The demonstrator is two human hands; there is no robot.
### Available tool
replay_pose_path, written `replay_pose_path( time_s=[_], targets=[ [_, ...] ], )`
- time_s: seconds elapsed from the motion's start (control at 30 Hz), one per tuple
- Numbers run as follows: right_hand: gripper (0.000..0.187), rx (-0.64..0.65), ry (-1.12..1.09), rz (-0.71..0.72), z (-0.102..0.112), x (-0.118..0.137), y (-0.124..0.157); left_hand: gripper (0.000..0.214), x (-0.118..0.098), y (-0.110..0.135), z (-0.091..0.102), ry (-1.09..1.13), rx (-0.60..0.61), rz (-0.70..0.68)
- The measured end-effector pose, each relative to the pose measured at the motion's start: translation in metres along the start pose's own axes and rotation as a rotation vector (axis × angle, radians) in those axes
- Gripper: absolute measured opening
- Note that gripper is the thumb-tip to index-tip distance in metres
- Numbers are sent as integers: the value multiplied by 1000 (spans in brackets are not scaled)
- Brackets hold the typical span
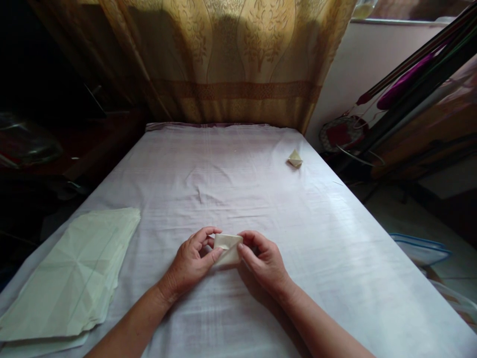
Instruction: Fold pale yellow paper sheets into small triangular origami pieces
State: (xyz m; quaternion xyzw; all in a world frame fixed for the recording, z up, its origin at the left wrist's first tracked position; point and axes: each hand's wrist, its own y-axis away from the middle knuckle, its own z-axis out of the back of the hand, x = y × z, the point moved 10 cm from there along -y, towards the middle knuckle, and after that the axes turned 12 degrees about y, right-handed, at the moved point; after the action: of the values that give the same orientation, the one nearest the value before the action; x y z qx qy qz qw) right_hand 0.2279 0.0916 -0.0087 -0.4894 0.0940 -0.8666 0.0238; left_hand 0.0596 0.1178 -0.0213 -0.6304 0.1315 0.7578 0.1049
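Note:
A small folded piece of pale paper (228, 247) is held just above the white cloth (238, 179) near the front middle of the table. My left hand (194, 261) pinches its left side with thumb and fingers. My right hand (263, 261) pinches its right side, fingers curled around the edge. A finished small folded paper shape (295, 158) lies on the cloth at the far right, well away from both hands.
A stack of creased pale paper sheets (70, 278) lies at the front left of the table. A patterned gold curtain (231, 59) hangs behind. Dark rods and clutter (410, 84) lean at the right; a blue-rimmed container (421, 248) sits low at the right.

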Motion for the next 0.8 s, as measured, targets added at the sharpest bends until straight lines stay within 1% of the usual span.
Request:
replay_pose_path(
  time_s=[0.1, 0.23, 0.33, 0.43, 0.57, 0.67, 0.73, 0.8],
  targets=[
    [14, 3, -48, -33, 0, -1, -1, 39, 0, 0, -1, 49, 0, 14],
    [15, -32, -151, -103, 1, -9, -1, 51, 3, 1, -1, 39, 6, -13],
    [16, -42, -218, -129, 1, -13, -1, 49, 5, 1, 0, -13, -3, -39],
    [14, -45, -187, -113, 1, -12, 0, 44, 4, 0, 3, -52, -38, -55],
    [21, -38, -1, -11, 2, -3, 3, 43, -5, -1, 14, -105, -146, -93],
    [20, -15, 135, 100, 0, 11, 5, 39, -11, -1, 21, -156, -224, -144],
    [20, 5, 191, 183, -2, 21, 7, 35, -12, -2, 24, -173, -250, -171],
    [18, 12, 233, 262, -2, 29, 8, 36, -10, -5, 25, -163, -239, -172]
  ],
)
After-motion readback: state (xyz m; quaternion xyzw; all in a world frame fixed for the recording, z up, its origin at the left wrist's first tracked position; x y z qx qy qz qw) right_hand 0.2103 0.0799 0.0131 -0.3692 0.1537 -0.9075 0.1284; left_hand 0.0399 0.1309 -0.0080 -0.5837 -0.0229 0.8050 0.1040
